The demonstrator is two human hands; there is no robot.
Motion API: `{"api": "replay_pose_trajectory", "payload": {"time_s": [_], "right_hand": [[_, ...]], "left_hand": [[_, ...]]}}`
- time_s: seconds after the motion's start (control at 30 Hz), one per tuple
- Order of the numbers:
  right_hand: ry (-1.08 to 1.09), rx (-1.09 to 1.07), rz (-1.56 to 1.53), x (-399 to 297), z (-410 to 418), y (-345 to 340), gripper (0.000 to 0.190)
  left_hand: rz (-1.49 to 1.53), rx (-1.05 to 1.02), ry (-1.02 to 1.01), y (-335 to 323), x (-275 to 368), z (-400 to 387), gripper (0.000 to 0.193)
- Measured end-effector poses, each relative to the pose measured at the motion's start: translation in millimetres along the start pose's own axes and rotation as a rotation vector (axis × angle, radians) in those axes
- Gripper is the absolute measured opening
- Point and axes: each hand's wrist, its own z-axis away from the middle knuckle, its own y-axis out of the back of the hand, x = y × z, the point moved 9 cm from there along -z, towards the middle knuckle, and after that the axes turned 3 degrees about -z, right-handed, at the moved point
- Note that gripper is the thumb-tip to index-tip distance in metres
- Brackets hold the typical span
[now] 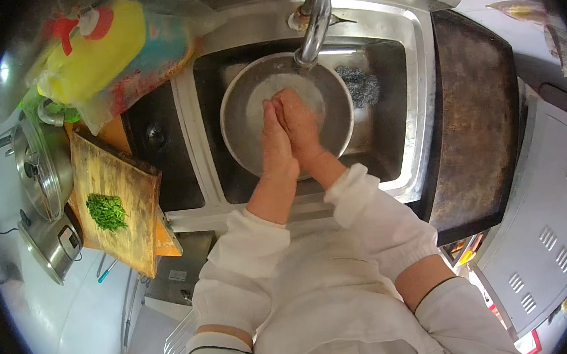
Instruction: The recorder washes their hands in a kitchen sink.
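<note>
A round metal basin (240, 130) sits in the right-hand sink bowl (385, 139), under the curved chrome faucet (316, 29). Over the basin my left hand (278, 142) and my right hand (299, 123) are pressed together, palms facing, fingers pointing toward the faucet. Whether anything lies between the palms is hidden. The basin's inside looks pale and cloudy around the hands; its contents cannot be told. A dark mesh scouring pad (358, 86) lies in the sink to the right of the basin.
Chopped green herbs (106, 212) lie on a wooden cutting board (135, 198) at the left, near a pot with a glass lid (38, 166). A yellow and blue plastic bag (113, 50) stands behind the second sink bowl (163, 171). At right is a dark, stained metal surface (479, 121).
</note>
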Motion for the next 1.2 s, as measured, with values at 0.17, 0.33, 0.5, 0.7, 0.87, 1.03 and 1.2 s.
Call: {"api": "replay_pose_trajectory", "payload": {"time_s": [0.17, 0.33, 0.5, 0.7, 0.87, 1.03, 1.2], "right_hand": [[-0.119, -0.043, -0.103, 27, -1, -11, 0.036], [-0.421, -0.048, -0.148, 81, -29, 1, 0.042], [-0.36, -0.026, -0.034, 143, -22, 7, 0.03], [-0.853, -0.15, -1.203, 108, 29, -67, 0.019], [-0.507, -0.146, -0.913, 32, -18, -35, 0.024], [-0.019, -0.183, 0.194, 2, -41, -14, 0.016], [0.228, -0.455, 0.418, -15, 2, -33, 0.012]], "left_hand": [[-0.024, -0.303, -0.367, 13, 39, -6, 0.056], [-0.173, -0.321, -0.005, -28, 2, 19, 0.056], [-0.111, -0.145, -0.05, 48, 0, -66, 0.053], [0.371, -0.339, 0.233, 66, -56, -101, 0.043], [0.405, -0.298, 0.12, 8, -36, -40, 0.043], [0.104, -0.003, -0.173, -18, 4, 15, 0.059], [-0.367, 0.058, -0.29, 21, 20, -16, 0.041]]}}
